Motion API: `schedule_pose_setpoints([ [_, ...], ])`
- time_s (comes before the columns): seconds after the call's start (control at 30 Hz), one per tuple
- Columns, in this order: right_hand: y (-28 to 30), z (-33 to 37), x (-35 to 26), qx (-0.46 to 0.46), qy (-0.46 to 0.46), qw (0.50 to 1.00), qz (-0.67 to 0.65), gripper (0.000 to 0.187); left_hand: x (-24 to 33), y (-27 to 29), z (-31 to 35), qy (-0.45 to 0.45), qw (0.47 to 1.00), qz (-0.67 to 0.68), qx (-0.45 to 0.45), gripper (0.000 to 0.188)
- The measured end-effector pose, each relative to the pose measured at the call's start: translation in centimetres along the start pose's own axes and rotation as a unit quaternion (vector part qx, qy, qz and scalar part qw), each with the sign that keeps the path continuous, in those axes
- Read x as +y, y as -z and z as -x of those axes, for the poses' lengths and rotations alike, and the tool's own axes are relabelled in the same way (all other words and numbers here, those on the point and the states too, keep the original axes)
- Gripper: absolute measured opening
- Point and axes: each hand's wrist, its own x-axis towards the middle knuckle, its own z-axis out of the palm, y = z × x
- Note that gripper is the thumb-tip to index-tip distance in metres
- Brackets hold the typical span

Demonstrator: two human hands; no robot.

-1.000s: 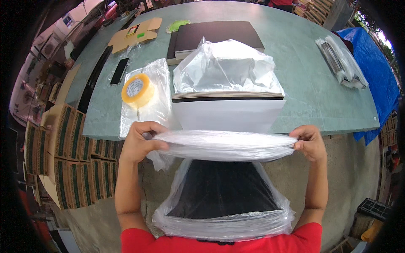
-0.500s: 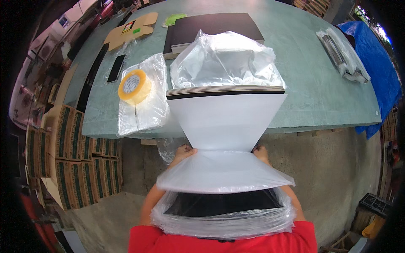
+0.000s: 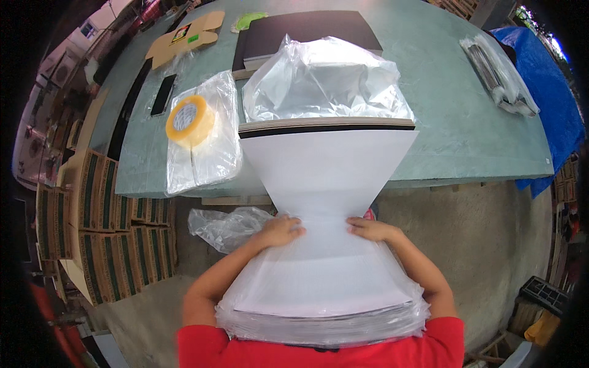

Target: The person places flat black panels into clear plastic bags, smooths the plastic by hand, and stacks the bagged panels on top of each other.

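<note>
A tall stack of white-faced boards (image 3: 331,165) leans from the table's near edge toward my body. Its lower part sits inside a clear plastic bag (image 3: 325,328), bunched in folds at my red shirt. My left hand (image 3: 282,231) grips the left side of the bagged stack, fingers curled over the white face. Opposite it, my right hand (image 3: 369,229) holds the right side the same way, fingertips on the face. The undersides of both hands are hidden. Crumpled clear plastic (image 3: 325,80) covers the table behind the stack's top edge.
A tape roll (image 3: 190,119) rests on folded plastic bags (image 3: 205,159) beside a black phone (image 3: 163,95). Black boards (image 3: 313,34) lie farther back; wrapped goods (image 3: 500,73) sit far right. Loose plastic (image 3: 227,227) hangs below the table. Cartons (image 3: 123,227) are stacked left.
Both hands have moved inward and slightly nearer, from the stack's sides onto its white face. The raised plastic flap now lies flat, and white covers the dark opening near my body.
</note>
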Motion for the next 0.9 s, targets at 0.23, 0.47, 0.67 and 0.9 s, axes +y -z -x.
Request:
schedule_pose_setpoints([
  [0.23, 5.6, 0.1, -14.5, 0.082, 0.173, 0.974, -0.121, 0.039, 12.7, 10.8, 1.6, -0.278, 0.900, 0.282, 0.184, 0.047],
  [0.47, 6.6, 3.6, -17.5, 0.210, 0.221, 0.865, -0.397, 0.022, 12.3, 12.4, 4.5, -0.138, 0.866, 0.416, 0.241, 0.030],
  [0.67, 5.6, 4.9, -12.8, 0.039, 0.084, 0.982, -0.163, 0.037, 11.3, 13.7, 5.1, -0.159, 0.833, 0.400, 0.348, 0.020],
  [0.9, 6.8, 5.4, -14.4, 0.290, 0.209, 0.892, -0.277, 0.024, 10.7, 12.5, 4.8, -0.132, 0.871, 0.382, 0.279, 0.018],
])
